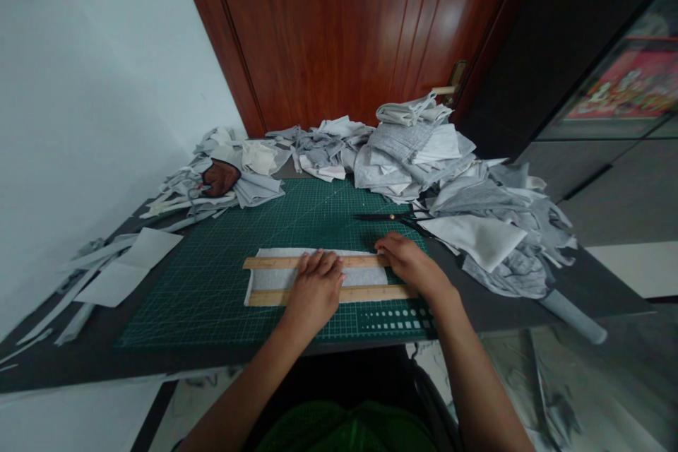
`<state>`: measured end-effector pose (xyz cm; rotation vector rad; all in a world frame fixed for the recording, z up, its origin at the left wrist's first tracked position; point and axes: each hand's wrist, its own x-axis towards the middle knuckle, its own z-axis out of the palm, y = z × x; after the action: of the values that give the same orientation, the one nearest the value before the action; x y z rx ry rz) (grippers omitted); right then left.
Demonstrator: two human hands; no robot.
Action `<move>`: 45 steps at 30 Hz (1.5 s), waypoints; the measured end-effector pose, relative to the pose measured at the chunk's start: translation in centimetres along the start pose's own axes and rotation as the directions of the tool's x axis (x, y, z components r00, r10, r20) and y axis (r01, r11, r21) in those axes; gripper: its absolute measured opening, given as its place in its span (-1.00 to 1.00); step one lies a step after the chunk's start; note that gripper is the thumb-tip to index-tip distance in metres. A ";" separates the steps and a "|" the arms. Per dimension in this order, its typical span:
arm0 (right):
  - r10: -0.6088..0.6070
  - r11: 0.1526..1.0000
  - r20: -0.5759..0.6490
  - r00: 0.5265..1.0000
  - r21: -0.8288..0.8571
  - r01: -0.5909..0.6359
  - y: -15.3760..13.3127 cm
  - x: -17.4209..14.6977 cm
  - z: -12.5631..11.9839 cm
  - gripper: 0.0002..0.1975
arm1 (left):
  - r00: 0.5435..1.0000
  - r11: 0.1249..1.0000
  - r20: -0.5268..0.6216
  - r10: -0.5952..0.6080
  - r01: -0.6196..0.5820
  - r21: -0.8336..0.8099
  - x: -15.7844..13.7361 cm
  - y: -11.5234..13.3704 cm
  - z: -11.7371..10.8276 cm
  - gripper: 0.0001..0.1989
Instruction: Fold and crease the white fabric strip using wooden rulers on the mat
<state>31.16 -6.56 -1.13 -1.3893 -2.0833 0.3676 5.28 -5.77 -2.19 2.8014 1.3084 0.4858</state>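
Observation:
A strip of light grey fabric (275, 277) lies flat on the green cutting mat (212, 296). Two wooden rulers rest lengthwise across it, the upper ruler (270, 263) near its far edge and the lower ruler (365, 293) near its close edge. My left hand (318, 286) lies open over the middle of the strip, fingertips on the upper ruler. My right hand (407, 261) is at the right end of the upper ruler, its fingers curled together at the fabric's far right corner. Whatever those fingers pinch is hidden.
Black scissors (389, 217) lie beyond my right hand. Heaps of grey and white fabric (413, 148) line the back and right of the table. At left are fabric strips, a white piece (127, 268) and a brown item (221, 178). A wooden door (344, 28) stands behind.

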 end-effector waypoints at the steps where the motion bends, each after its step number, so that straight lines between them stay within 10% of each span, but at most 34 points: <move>1: -0.003 1.000 0.008 1.000 -0.003 0.003 -0.1 0.0 0.0 -0.76 | 1.000 1.000 0.004 0.000 0.000 -0.002 0.0 0.0 0.0 -0.64; 45: 0.029 0.980 0.076 0.997 -0.199 -0.013 -1.5 0.0 -0.2 -0.65 | 1.000 1.000 0.018 0.007 -0.006 -0.016 0.0 -0.2 0.4 -0.62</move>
<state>30.17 -7.19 -0.16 -1.5351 -2.2210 0.2311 5.22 -5.62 -2.60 2.7916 1.2869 0.4683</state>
